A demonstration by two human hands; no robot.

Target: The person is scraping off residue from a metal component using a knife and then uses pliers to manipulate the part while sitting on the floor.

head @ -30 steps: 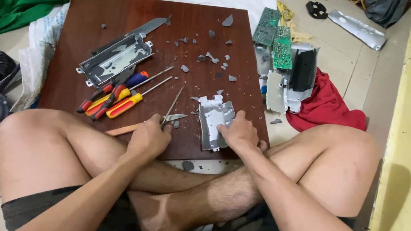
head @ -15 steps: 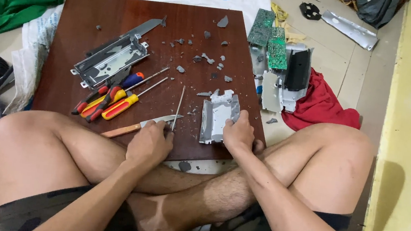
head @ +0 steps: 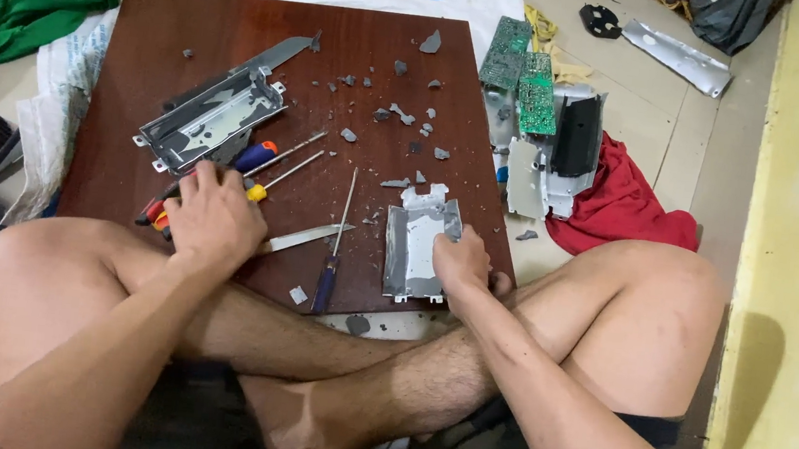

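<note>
The left hand [head: 213, 218] has moved from the knife [head: 305, 238] to the screwdrivers [head: 254, 164], left of centre, fingers curled over their handles. The right hand [head: 460, 260] pinches the metal plate [head: 415, 236], lower centre.

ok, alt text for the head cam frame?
A person sitting cross-legged at a dark brown wooden board rests the left hand on a bundle of red and yellow-handled screwdrivers, while the right hand holds a small grey metal bracket plate. Grey debris chips lie scattered across the board.

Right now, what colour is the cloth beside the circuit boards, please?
Red; the cloth shows best in the head view.
</note>
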